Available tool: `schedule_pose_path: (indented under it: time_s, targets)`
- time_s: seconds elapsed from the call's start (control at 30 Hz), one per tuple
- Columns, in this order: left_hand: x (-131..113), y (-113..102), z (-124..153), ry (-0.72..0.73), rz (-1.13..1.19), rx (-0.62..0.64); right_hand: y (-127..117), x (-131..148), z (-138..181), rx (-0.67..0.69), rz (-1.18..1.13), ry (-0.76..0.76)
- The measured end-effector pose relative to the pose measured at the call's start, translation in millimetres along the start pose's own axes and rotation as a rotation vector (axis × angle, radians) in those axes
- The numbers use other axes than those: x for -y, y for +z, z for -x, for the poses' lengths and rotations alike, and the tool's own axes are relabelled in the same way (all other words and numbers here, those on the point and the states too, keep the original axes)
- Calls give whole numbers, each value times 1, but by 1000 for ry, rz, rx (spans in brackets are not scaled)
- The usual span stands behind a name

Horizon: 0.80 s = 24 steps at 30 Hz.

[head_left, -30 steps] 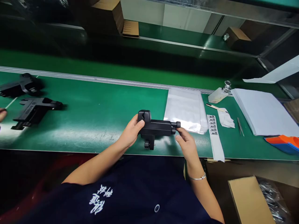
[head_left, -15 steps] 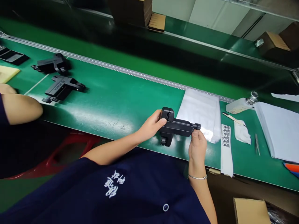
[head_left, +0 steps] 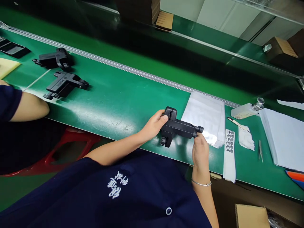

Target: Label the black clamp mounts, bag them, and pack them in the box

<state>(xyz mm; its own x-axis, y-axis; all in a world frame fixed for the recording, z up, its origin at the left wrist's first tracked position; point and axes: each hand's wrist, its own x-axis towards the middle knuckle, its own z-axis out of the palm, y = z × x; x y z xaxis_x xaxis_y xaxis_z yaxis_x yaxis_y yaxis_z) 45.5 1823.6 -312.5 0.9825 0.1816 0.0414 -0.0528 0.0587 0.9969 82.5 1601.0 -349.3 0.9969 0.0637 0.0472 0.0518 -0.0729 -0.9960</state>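
I hold a black plastic holder part just above the near edge of the green conveyor belt. My left hand grips its thick left end, thumb on top. My right hand pinches the narrow right tip with curled fingers; a thin bangle circles that wrist. A small clamp knob hangs below the part.
A stack of clear plastic bags lies right of the part. Beyond it are a label strip, a wipe, tweezers, a bottle and white sheets. Two similar black parts lie far left near another person's arm.
My view swung left and tilted, so more of the belt and the neighbour's arm show. The part stays in both hands; my right hand has curled under its tip.
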Motion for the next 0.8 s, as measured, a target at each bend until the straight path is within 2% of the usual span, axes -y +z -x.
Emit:
schedule_pose_path:
  time_s: [0.07, 0.17, 0.33, 0.47, 0.57, 0.63, 0.73, 0.8]
  targets:
    - [0, -1, 0, -1, 12, -1, 0, 2, 0, 10, -24, -9]
    - [-1, -1, 0, 16, 10, 48, 0, 4, 0, -50, 34, -6]
    - [2, 0, 0, -53, 50, 13, -1, 3, 0, -27, -3, -20]
    - [5, 2, 2, -65, 80, 49, -2, 6, 1, -110, 109, 9]
    - [6, 3, 2, -125, 81, -12, -2, 10, 1, -38, 66, 6]
    - [4, 2, 2, -109, 75, -22, -2, 10, 1, 6, 19, 6]
    - [2, -1, 2, -49, 59, 4, -3, 9, 0, -38, 132, 27]
    - [3, -2, 3, -59, 60, 2, -3, 7, 0, -29, 188, 30]
